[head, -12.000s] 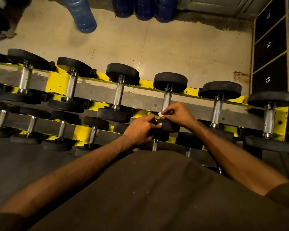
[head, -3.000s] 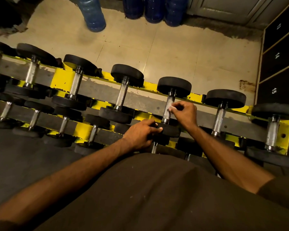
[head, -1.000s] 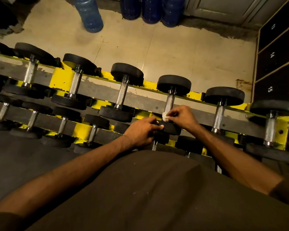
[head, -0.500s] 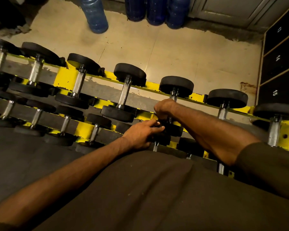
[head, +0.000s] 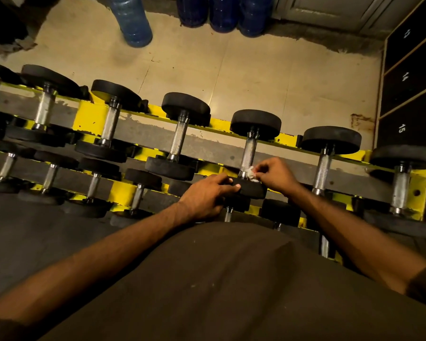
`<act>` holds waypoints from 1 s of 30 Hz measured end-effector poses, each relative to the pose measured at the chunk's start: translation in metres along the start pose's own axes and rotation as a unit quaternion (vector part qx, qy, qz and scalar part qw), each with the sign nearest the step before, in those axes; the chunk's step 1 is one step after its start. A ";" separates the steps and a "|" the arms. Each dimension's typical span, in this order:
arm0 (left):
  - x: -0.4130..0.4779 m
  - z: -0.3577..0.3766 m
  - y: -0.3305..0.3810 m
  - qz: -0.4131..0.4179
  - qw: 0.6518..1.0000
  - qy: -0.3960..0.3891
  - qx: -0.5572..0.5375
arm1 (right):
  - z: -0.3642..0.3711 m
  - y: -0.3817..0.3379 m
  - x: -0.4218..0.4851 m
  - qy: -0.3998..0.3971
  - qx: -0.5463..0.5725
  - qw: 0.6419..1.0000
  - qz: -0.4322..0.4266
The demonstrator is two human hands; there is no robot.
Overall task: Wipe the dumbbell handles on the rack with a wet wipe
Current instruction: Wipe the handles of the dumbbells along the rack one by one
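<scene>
Hands two: right hand [head: 277, 177] grip pinches one wet wipe [head: 251, 174] on dumbbell handle [head: 248, 153]; left hand [head: 207, 196] flat on plate [head: 252, 189].

Beige tiled floor [head: 231, 70] at the far side, marked by a rust-brown stain [head: 360, 121] near the right edge. Upright on it, one blue water jug [head: 133, 23] at top left, well apart from three more blue jugs [head: 221, 13] side by side along the wall. Grey panelled door [head: 330, 8] at top right. Dark lockers [head: 408, 82] down the right, numbered 13, 14, 15.
</scene>
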State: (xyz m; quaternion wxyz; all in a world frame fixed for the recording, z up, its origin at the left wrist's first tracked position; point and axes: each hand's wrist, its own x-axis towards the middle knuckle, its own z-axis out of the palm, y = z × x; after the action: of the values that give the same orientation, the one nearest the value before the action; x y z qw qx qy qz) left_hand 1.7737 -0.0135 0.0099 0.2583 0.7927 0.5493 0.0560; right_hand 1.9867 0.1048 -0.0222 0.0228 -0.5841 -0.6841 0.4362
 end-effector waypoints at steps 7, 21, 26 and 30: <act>0.004 0.002 -0.001 0.000 1.000 -0.006 0.007 | 0.009 0.002 0.020 -0.077 0.114 0.979 0.150; 0.006 0.004 0.000 0.008 1.000 -0.003 0.009 | -0.013 0.019 0.029 -0.104 0.174 0.953 0.226; 0.008 0.002 0.000 0.006 1.000 -0.003 0.006 | -0.013 -0.008 0.042 0.078 0.440 0.858 0.252; 0.006 0.000 -0.001 0.014 1.000 -0.020 0.012 | -0.007 -0.015 0.058 0.062 0.616 0.729 0.292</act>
State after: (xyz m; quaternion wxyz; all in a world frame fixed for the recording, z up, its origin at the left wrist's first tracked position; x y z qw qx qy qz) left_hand 1.7750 -0.0079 0.0082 0.2590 0.8042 0.5336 0.0368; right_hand 1.9602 0.1573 -0.0365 0.2917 -0.6387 -0.0577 0.7097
